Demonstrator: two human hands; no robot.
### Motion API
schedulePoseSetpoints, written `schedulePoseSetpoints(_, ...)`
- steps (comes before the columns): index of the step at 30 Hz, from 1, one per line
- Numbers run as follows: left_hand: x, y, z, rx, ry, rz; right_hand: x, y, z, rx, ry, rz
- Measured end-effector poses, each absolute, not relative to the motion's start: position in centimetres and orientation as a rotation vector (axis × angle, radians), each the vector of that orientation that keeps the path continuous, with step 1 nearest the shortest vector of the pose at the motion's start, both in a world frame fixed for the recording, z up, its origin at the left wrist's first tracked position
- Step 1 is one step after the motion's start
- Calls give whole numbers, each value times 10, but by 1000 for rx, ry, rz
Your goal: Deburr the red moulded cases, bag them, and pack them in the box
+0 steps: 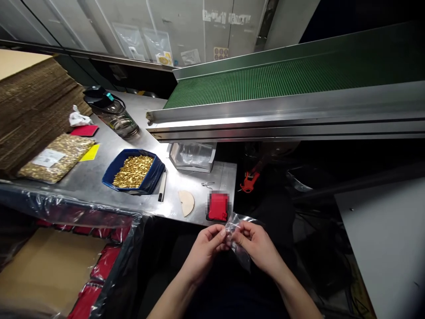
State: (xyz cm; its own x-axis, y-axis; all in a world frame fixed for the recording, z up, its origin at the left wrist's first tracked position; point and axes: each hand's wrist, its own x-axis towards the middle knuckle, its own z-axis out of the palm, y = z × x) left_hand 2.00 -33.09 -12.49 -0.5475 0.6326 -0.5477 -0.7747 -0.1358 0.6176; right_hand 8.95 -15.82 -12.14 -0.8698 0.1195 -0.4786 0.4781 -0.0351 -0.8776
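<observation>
A clear plastic bag (245, 257) is pinched between my two hands, over my lap at the table's front edge. My left hand (208, 248) has thumb and fingers closed on the bag's left side. Close beside it, my right hand (257, 246) grips the bag with thumb and bent fingers. Just beyond the hands lies a red packet (218, 207) with a dark edge, partly blurred. Left of that packet sits a pale half-round piece (186, 203), and small metal tweezers or clippers (207, 184) lie above it.
A blue bin (108, 179) of gold pieces stands left, with a box cutter (162, 186) beside it. Behind are a clear tray (192, 157) and a water bottle (114, 115). A green conveyor (252, 86) slopes overhead. At lower left, a lined box (133, 235) holds several red packets.
</observation>
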Motion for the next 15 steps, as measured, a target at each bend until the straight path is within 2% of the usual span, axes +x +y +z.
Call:
schedulePoseSetpoints(4, 19, -332, -129, -375, 1037, 1924, 98, -151, -124, 757, 2102, -1970)
schedulePoseSetpoints(9, 12, -334, -127, -449, 864, 1971, 95, -158, -125, 702, 2102, -2012)
schedulePoseSetpoints(15, 7, -345, -117, -422, 872, 2032, 89, -160, -125, 994, 2043, -2135)
